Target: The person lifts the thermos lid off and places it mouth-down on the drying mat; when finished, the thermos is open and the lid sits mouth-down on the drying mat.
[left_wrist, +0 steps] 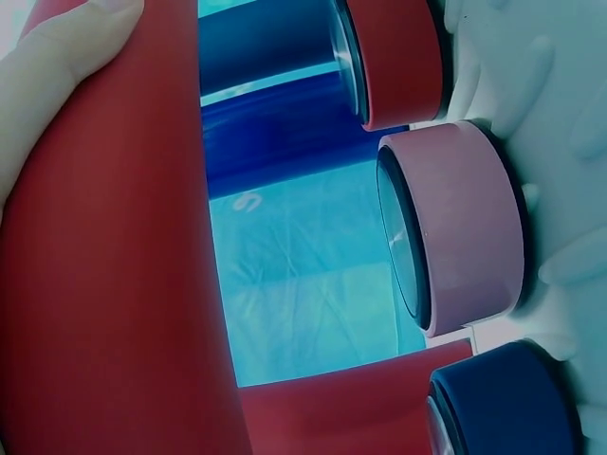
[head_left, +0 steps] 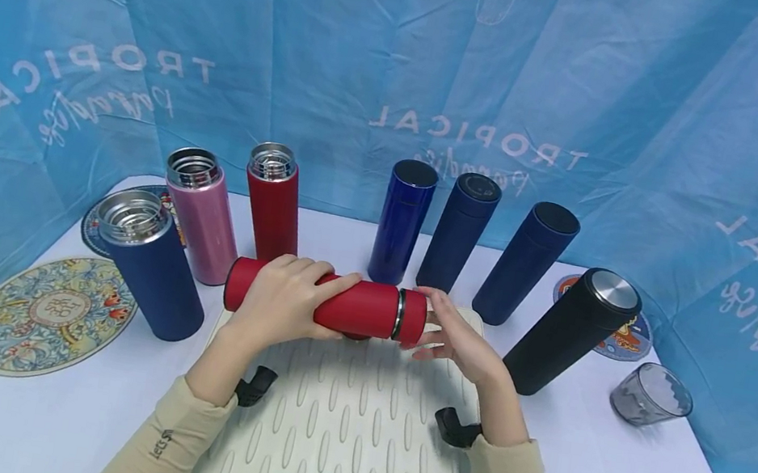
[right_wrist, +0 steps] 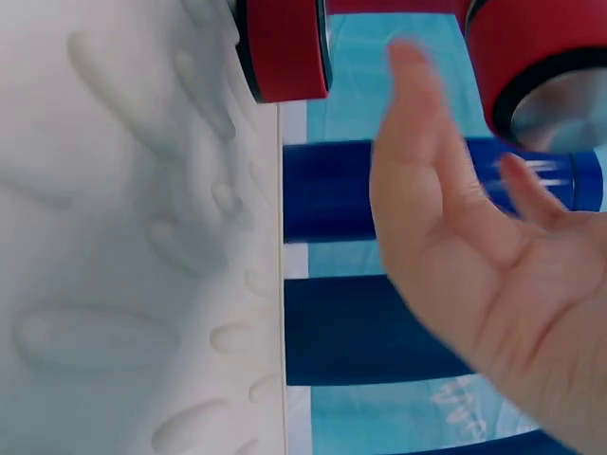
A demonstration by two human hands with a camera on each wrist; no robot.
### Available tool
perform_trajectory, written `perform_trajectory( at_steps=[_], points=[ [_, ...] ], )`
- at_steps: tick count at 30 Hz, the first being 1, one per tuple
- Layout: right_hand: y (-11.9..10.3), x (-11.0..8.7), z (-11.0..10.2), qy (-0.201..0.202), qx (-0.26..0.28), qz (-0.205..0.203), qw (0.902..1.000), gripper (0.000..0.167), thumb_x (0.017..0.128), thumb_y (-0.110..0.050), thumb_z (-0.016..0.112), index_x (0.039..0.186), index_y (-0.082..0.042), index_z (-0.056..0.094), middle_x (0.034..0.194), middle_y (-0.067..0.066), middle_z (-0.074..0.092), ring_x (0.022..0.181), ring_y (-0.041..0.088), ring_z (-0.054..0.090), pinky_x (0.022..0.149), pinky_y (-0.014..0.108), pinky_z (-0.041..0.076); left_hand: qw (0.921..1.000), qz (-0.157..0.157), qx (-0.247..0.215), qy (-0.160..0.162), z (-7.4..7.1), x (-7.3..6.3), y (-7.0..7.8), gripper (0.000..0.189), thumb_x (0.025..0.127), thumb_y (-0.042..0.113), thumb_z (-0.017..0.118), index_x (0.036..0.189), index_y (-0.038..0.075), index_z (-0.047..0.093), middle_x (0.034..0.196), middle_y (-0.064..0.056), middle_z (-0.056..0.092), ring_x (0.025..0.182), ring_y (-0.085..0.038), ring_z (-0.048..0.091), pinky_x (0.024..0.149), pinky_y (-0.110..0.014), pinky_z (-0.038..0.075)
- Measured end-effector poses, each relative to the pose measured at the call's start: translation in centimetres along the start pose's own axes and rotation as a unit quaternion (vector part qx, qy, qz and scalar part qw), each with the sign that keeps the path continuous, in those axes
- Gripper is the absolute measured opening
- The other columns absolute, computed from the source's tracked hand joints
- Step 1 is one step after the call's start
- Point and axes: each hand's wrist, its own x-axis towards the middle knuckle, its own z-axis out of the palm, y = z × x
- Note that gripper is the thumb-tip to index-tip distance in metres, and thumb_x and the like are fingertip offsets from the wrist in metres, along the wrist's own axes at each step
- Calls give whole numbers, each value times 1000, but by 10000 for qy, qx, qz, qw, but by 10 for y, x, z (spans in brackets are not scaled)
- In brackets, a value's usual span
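My left hand point(head_left: 292, 297) grips the body of a matte red thermos point(head_left: 364, 308), held sideways above the cream mat. The thumb and body fill the left side of the left wrist view. The thermos's red cap point(head_left: 414, 317) is on its right end, below a silver ring. Around that end is my right hand point(head_left: 456, 334), its fingers loosely spread. In the right wrist view, those blurred fingers stand apart from the cap. Beneath the thermos, a red cap point(left_wrist: 398, 62), a pink cap point(left_wrist: 469, 227) and a navy cap point(left_wrist: 507, 403) sit on the mat.
At left stand lidless navy point(head_left: 157, 269), pink point(head_left: 201, 218) and red point(head_left: 273, 208) thermoses. Capped blue point(head_left: 403, 224), navy point(head_left: 456, 232), another navy point(head_left: 525, 266) and black point(head_left: 571, 331) ones stand behind and right. A glass point(head_left: 649, 395) and round coasters point(head_left: 51, 314) flank the cream mat point(head_left: 348, 444).
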Motion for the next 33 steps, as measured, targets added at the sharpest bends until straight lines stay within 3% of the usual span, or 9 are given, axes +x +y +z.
perform_trajectory(
  at_steps=[4, 8, 12, 19, 26, 33],
  points=[
    [-2, 2, 5, 288, -194, 440, 9984, 72, 91, -62, 29, 137, -7, 29, 106, 17, 63, 75, 25, 68, 76, 44, 52, 10000, 57, 30, -31, 0, 0, 1, 77, 56, 57, 79, 123, 27, 58, 95, -6, 64, 80, -24, 62, 74, -38, 51],
    [-1, 4, 7, 445, -302, 510, 9972, 68, 92, -60, 33, 133, -6, 35, 101, 13, 63, 69, 21, 67, 74, 41, 52, 9999, 102, 50, -58, 1, 1, 1, 77, 56, 57, 79, 123, 27, 58, 95, -6, 64, 80, -24, 62, 74, -37, 51],
    [-2, 3, 5, 259, -203, 340, 9989, 58, 94, -49, 38, 135, -9, 30, 111, 16, 58, 76, 24, 68, 79, 44, 51, 9999, 64, 54, -87, 1, 0, 1, 77, 56, 57, 79, 124, 27, 58, 96, -6, 64, 80, -24, 62, 74, -38, 51],
    [-2, -1, 0, -251, 548, -413, 9973, 52, 91, -21, 48, 136, -13, 25, 132, 18, 34, 95, 27, 59, 79, 38, 52, 9999, -89, -24, -132, 0, 0, 0, 78, 55, 57, 79, 124, 27, 58, 95, -6, 65, 80, -24, 62, 75, -39, 51],
    [-4, -5, -6, -260, 392, -668, 9967, 52, 87, -18, 52, 135, -15, 30, 134, 15, 28, 112, 33, 43, 80, 43, 51, 9998, -95, -43, -155, -1, 1, -1, 78, 56, 57, 79, 124, 27, 58, 95, -5, 64, 81, -23, 62, 76, -39, 51],
    [-5, -9, -11, -108, 242, -667, 9974, 54, 87, -17, 51, 137, -14, 30, 132, 16, 30, 112, 33, 42, 84, 49, 49, 9997, -152, -78, -187, -1, 0, -1, 77, 56, 57, 78, 125, 27, 57, 95, -5, 64, 80, -23, 62, 75, -38, 50]
  ],
)
